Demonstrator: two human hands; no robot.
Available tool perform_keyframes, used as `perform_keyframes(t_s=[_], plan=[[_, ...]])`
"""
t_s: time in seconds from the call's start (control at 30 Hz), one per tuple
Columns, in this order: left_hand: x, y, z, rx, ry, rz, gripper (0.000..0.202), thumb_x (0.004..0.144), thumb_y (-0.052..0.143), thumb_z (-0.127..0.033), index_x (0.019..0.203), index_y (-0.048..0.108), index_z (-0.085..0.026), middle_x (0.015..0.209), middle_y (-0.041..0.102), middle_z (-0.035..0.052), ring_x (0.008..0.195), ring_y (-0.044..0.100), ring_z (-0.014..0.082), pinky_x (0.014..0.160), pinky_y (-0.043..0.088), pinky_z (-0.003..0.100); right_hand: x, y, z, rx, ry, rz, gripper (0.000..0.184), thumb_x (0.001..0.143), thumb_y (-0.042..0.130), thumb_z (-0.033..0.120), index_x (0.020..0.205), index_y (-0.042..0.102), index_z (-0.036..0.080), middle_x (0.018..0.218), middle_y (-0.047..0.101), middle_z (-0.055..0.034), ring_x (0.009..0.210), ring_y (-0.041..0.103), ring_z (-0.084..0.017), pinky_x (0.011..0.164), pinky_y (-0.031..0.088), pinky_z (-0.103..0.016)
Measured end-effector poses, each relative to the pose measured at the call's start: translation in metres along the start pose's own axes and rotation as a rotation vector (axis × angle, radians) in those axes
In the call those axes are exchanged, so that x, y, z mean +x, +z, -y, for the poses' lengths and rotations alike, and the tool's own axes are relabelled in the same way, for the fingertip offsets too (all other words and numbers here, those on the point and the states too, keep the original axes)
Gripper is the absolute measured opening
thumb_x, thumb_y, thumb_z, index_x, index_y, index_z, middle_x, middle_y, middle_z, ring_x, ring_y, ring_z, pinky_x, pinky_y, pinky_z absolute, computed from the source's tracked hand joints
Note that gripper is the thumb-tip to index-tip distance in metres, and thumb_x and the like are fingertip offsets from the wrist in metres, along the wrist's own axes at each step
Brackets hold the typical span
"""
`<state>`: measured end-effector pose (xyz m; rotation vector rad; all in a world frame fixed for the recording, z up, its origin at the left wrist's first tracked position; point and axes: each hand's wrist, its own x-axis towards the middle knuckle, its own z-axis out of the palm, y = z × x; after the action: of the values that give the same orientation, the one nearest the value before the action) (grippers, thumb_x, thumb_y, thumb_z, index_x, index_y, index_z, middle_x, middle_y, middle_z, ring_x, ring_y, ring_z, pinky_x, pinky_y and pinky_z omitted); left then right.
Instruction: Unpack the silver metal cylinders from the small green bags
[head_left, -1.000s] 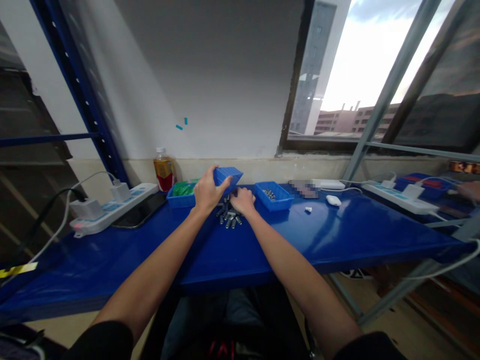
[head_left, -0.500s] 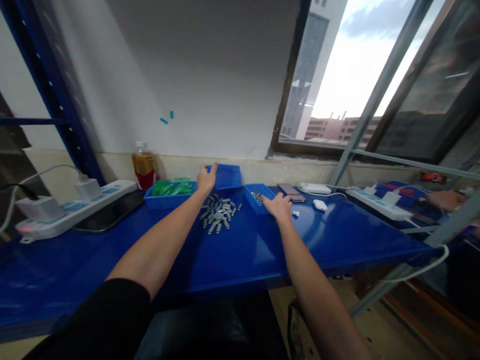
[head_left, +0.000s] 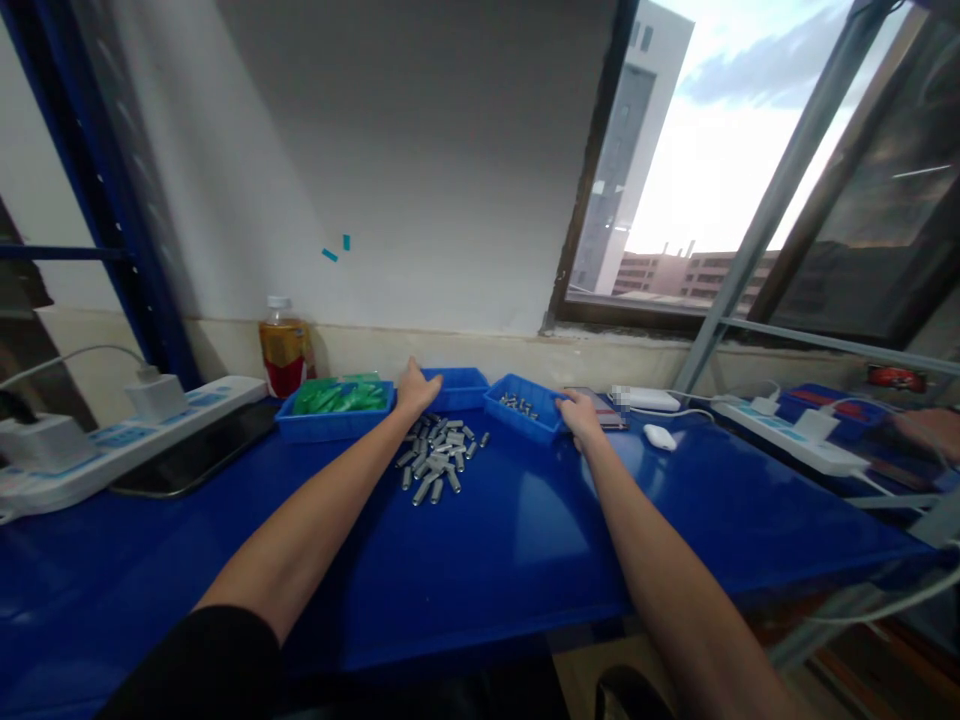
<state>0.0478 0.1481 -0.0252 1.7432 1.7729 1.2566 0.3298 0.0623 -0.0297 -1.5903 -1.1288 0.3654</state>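
Note:
A heap of several small grey metal cylinders (head_left: pixel 437 456) lies on the blue table (head_left: pixel 525 540). Behind it stands an empty blue tray (head_left: pixel 459 388), and my left hand (head_left: pixel 415 387) grips its left rim. To the right a second blue tray (head_left: pixel 523 408) holds a few small metal parts and is tilted up on one side. My right hand (head_left: pixel 580 414) holds its right edge, fingers curled on the rim. A third blue tray (head_left: pixel 331 408) at the left holds green pieces.
A drink bottle (head_left: pixel 280 345) stands by the wall. A white power strip (head_left: pixel 127 440) with chargers and a dark tablet (head_left: pixel 195 458) lie at left. A phone (head_left: pixel 602 408), a white mouse-like object (head_left: pixel 660 436) and another power strip (head_left: pixel 787 436) lie at right. Another person's hand (head_left: pixel 926 430) shows far right.
My left hand has set the emptied blue tray down flat behind the heap. My right hand moved right from the heap and took the edge of the tray with metal parts.

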Motion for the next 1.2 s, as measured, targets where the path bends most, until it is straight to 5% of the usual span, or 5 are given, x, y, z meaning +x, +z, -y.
perform_keyframes(t_s=[0.13, 0.23, 0.3, 0.57, 1.2], plan=[[-0.021, -0.009, -0.001, 0.222, 0.427, -0.164, 0.051, 0.083, 0.050, -0.034, 0.129, 0.046, -0.012, 0.138, 0.041, 0.0198, 0.130, 0.037, 0.0342, 0.107, 0.030, 0.048, -0.004, 0.002, 0.008, -0.037, -0.194, -0.044, 0.030, 0.072, 0.047, 0.023, 0.094, 0.068, 0.016, 0.090, 0.067, -0.0054, 0.087, 0.058, -0.019, 0.082, 0.046, -0.032], [-0.048, -0.019, -0.007, 0.290, 0.821, -0.035, 0.035, 0.088, 0.043, -0.030, 0.118, 0.055, -0.017, 0.129, 0.048, 0.0142, 0.125, 0.042, 0.0275, 0.107, 0.032, 0.043, -0.016, 0.006, 0.013, -0.155, -0.294, -0.152, 0.027, 0.078, 0.048, 0.027, 0.094, 0.067, 0.017, 0.094, 0.062, -0.0089, 0.094, 0.054, -0.022, 0.091, 0.041, -0.038], [-0.067, -0.025, -0.010, 0.321, 0.920, 0.102, 0.033, 0.089, 0.042, -0.032, 0.116, 0.056, -0.019, 0.122, 0.053, 0.0123, 0.119, 0.047, 0.0259, 0.103, 0.036, 0.042, -0.025, 0.008, 0.015, -0.188, -0.316, -0.203, 0.028, 0.080, 0.048, 0.030, 0.095, 0.067, 0.016, 0.094, 0.059, -0.0103, 0.094, 0.053, -0.023, 0.091, 0.040, -0.038], [-0.105, -0.038, -0.008, 0.421, 0.681, 0.539, 0.049, 0.088, 0.037, -0.056, 0.118, 0.059, -0.024, 0.121, 0.057, 0.0092, 0.110, 0.054, 0.0268, 0.095, 0.041, 0.040, -0.048, 0.016, 0.021, -0.170, -0.566, -0.208, 0.026, 0.087, 0.045, 0.031, 0.096, 0.065, 0.017, 0.095, 0.056, -0.0097, 0.093, 0.052, -0.022, 0.090, 0.041, -0.036], [-0.110, -0.046, -0.013, 0.460, 0.622, 0.534, 0.047, 0.088, 0.038, -0.054, 0.120, 0.056, -0.024, 0.122, 0.054, 0.0124, 0.112, 0.054, 0.0315, 0.093, 0.042, 0.044, -0.060, 0.033, 0.034, -0.301, -0.990, -0.166, 0.027, 0.092, 0.043, 0.031, 0.103, 0.064, 0.020, 0.105, 0.056, -0.0125, 0.107, 0.049, -0.025, 0.097, 0.041, -0.044]])
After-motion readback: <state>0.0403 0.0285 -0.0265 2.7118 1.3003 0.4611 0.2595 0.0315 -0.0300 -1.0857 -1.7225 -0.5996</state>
